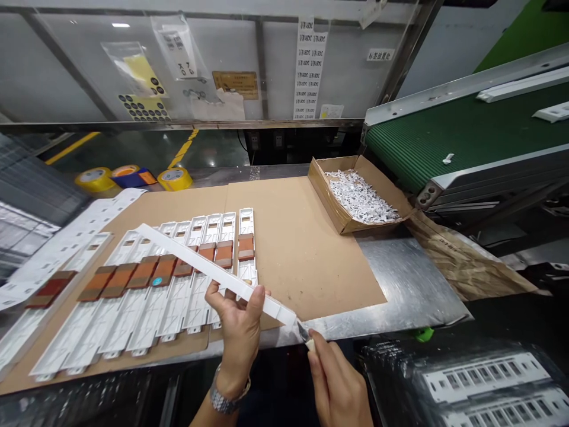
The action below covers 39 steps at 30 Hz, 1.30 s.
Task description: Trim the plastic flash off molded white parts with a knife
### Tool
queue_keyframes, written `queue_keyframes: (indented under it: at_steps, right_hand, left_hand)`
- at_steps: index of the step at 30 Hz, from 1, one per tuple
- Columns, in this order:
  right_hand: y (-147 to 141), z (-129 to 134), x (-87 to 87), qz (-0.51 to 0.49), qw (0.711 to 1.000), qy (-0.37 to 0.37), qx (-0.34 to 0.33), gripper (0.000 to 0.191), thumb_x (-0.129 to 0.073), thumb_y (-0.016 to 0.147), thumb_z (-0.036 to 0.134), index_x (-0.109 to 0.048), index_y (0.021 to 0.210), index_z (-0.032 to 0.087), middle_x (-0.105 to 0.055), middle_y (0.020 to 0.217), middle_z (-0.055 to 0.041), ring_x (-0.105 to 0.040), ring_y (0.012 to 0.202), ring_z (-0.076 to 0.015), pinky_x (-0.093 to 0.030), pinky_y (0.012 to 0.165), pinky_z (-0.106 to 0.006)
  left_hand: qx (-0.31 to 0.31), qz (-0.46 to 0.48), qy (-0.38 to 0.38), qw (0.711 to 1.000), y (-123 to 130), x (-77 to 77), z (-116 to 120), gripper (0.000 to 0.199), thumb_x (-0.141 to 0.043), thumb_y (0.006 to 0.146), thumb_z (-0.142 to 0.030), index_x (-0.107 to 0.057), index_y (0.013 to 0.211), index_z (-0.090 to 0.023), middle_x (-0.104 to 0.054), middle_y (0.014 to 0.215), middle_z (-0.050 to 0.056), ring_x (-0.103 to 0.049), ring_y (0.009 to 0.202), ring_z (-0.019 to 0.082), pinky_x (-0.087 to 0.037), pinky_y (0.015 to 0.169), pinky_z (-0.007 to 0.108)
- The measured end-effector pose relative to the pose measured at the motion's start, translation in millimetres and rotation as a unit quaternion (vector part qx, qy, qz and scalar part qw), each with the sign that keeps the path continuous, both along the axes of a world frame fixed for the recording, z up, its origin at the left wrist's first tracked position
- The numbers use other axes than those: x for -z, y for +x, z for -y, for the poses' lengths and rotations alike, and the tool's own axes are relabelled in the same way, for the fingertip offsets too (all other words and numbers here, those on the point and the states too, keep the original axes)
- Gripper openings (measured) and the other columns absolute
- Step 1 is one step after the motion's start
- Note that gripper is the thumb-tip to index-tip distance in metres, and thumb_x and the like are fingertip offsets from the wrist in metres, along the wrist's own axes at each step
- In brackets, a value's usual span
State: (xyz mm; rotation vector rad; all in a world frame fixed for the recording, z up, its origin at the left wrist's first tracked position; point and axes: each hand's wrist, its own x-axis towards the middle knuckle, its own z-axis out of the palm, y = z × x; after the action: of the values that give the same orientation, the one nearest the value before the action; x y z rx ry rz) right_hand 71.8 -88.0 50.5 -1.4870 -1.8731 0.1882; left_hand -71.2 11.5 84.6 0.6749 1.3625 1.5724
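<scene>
My left hand grips a long white plastic strip, which runs up and to the left over a row of white moulded plastic frames. My right hand pinches a small knife with a pale handle, and its blade touches the strip's near end. Brown-orange pads lie across the frames. The frames rest on a brown cardboard sheet. A wristwatch sits on my left wrist.
A cardboard tray of small white plastic pieces stands behind the sheet's right side. A green conveyor belt carries white parts at right. Yellow tape rolls lie at the back. White frames lie in a black bag at lower right.
</scene>
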Motion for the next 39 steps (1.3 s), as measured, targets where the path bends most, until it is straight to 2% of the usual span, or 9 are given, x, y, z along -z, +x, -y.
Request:
queue_keyframes:
  at_steps: [6,10,15,21,24,27,31,35,39]
  right_hand:
    - [-2,-4,4.2,0.03,0.999,0.02,0.003,0.032,-0.046,0.093,0.015,-0.051,0.124,0.007,-0.063,0.081,-0.0102,-0.065,0.068,-0.019,-0.053,0.059,-0.027]
    - [11,-10,10.2,0.042,0.997,0.011,0.07,0.029,-0.04,0.096,0.021,-0.058,0.115,0.008,-0.068,0.087,-0.0123,-0.068,0.074,-0.0211,-0.055,0.062,-0.027]
    - [38,-17,18.3,-0.031,0.99,-0.05,0.129,0.03,-0.041,0.096,0.032,-0.06,0.111,0.015,-0.07,0.1,-0.0102,-0.069,0.088,-0.0204,-0.056,0.073,-0.025]
    - [68,-28,27.3,-0.071,0.982,-0.101,0.146,0.033,-0.047,0.092,0.037,-0.059,0.115,0.016,-0.07,0.105,-0.0099,-0.068,0.091,-0.0206,-0.056,0.072,-0.023]
    - [77,-39,32.7,-0.067,0.984,-0.11,0.119,0.034,-0.045,0.094,0.035,-0.059,0.118,0.015,-0.067,0.112,-0.0105,-0.066,0.098,-0.0206,-0.055,0.077,-0.024]
    - [81,-53,39.1,-0.035,0.988,-0.124,0.085,0.035,-0.045,0.095,0.032,-0.057,0.124,0.017,-0.064,0.118,-0.0083,-0.062,0.107,-0.0195,-0.052,0.086,-0.026]
    - [81,-76,47.1,0.005,0.989,-0.138,0.053,0.036,-0.043,0.095,0.029,-0.054,0.128,0.02,-0.063,0.12,-0.0065,-0.061,0.107,-0.0193,-0.052,0.087,-0.027]
    - [78,-105,45.1,0.026,0.988,-0.148,0.035,0.034,-0.041,0.096,0.03,-0.058,0.123,0.019,-0.065,0.116,-0.0065,-0.063,0.103,-0.019,-0.054,0.085,-0.028]
    - [75,-137,33.4,0.074,0.989,-0.13,0.018,0.033,-0.036,0.097,0.031,-0.06,0.116,0.02,-0.07,0.106,-0.0066,-0.068,0.093,-0.0181,-0.057,0.075,-0.027]
  left_hand:
    - [0.009,0.002,-0.016,1.0,1,0.2,0,0.069,-0.075,0.067,-0.038,-0.026,0.115,-0.03,-0.05,0.094,-0.001,-0.058,0.07,0.012,-0.055,0.071,0.035]
    - [0.029,0.027,-0.037,0.999,3,-3.7,2,0.07,-0.074,0.068,-0.039,-0.025,0.117,-0.032,-0.051,0.092,-0.002,-0.06,0.068,0.013,-0.054,0.071,0.035]
    - [0.134,0.121,-0.09,0.979,9,0.2,3,0.07,-0.069,0.072,-0.037,-0.027,0.128,-0.035,-0.057,0.106,0.002,-0.063,0.075,0.016,-0.052,0.071,0.034]
    - [0.258,0.144,-0.191,0.936,24,52.1,12,0.045,-0.057,0.076,-0.027,-0.049,0.12,-0.019,-0.066,0.099,0.007,-0.064,0.085,0.022,-0.051,0.071,0.033]
    - [0.235,0.033,-0.126,0.963,36,91.2,33,0.044,-0.051,0.083,-0.033,-0.05,0.123,-0.017,-0.06,0.121,0.011,-0.054,0.114,0.025,-0.041,0.097,0.04]
    - [0.18,-0.176,-0.046,0.967,40,125.8,54,0.044,-0.041,0.088,-0.032,-0.046,0.13,-0.019,-0.051,0.131,0.013,-0.043,0.126,0.026,-0.032,0.105,0.047]
    - [0.132,-0.453,0.007,0.882,31,139.8,58,0.051,-0.041,0.087,-0.02,-0.037,0.138,-0.024,-0.047,0.131,0.015,-0.047,0.115,0.031,-0.039,0.092,0.053]
    - [0.152,-0.579,0.116,0.792,26,113.5,20,0.06,-0.039,0.085,-0.01,-0.026,0.143,-0.021,-0.041,0.14,0.013,-0.038,0.127,0.027,-0.036,0.096,0.044]
    - [0.227,-0.703,0.177,0.651,28,94.3,-24,0.058,-0.047,0.082,-0.02,-0.036,0.138,-0.01,-0.041,0.143,0.012,-0.03,0.133,0.027,-0.029,0.099,0.04]
